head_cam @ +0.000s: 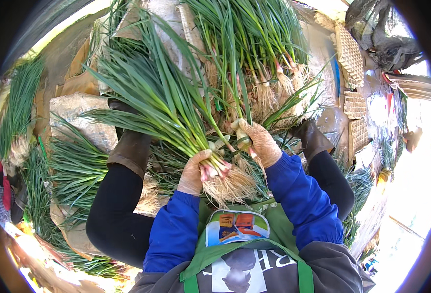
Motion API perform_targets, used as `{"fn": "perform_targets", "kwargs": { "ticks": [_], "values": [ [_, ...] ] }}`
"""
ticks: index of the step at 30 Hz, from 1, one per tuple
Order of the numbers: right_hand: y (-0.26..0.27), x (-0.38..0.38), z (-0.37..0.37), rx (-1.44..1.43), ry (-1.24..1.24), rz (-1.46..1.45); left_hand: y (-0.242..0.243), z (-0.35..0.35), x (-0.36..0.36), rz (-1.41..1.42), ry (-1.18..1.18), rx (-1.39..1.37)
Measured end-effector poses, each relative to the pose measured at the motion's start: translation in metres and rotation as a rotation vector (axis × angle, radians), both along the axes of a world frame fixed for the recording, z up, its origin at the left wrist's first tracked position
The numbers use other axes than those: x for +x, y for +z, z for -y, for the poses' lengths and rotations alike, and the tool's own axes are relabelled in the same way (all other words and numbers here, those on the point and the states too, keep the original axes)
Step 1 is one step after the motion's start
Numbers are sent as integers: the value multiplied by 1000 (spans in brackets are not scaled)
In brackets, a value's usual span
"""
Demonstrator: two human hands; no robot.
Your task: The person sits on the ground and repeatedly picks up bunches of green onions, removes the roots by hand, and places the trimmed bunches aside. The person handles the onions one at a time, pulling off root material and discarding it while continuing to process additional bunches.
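My left hand (pixel 192 174), in a thin translucent glove, grips a bunch of young green garlic (pixel 179 121) just above its pinkish bulbs (pixel 215 169). The pale roots (pixel 230 187) hang towards my lap, and the long leaves fan out to the upper left. My right hand (pixel 257 141), gloved alike, is closed around a single garlic plant (pixel 251 151) to the right of the bunch. Its lower end points down past my palm. Part of its stem is hidden by my fingers. Loose green leaves (pixel 171 172) lie beneath both hands, between my knees.
A large heap of green garlic (pixel 252 40) lies ahead, roots towards me. More garlic lies by my left knee (pixel 78 166) and at the far left (pixel 19 106). Woven sacking (pixel 82 117) and waffle-patterned pads (pixel 349 55) cover the ground. Another person's checked sleeve (pixel 0 201) shows at the left rim.
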State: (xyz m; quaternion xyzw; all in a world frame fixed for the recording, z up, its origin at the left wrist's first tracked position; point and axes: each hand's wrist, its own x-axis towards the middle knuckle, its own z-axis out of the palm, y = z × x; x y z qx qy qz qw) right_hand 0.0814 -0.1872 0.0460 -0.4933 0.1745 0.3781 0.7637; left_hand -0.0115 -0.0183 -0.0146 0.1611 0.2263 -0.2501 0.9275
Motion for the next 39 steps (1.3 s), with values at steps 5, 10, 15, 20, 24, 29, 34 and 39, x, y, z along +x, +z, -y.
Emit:
{"fn": "perform_targets", "kwargs": {
  "ticks": [5, 10, 15, 20, 24, 29, 34, 39],
  "values": [
    [27, -3, 11, -4, 182, -27, 10, 7, 5, 93, 205, -81],
    [63, -2, 54, -243, 149, 217, 28, 8, 12, 94, 272, -229],
    [98, 6, 80, -425, 58, 216, 29, 0, 11, -51, 303, -36],
    [123, 11, 82, -585, 92, 226, 13, -16, 15, 27, 197, -51],
    [96, 3, 43, -354, 521, 214, 6, -13, 12, 18, 164, -34],
    [44, 2, 6, -335, 802, 408, 10, -11, 12, 95, 136, 45],
    [61, 15, 51, -300, 482, 161, 21, -4, 16, 26, 350, -18],
    [65, 11, 66, -319, 371, 169, 27, -15, 16, 158, 403, -265]
  ]
}}
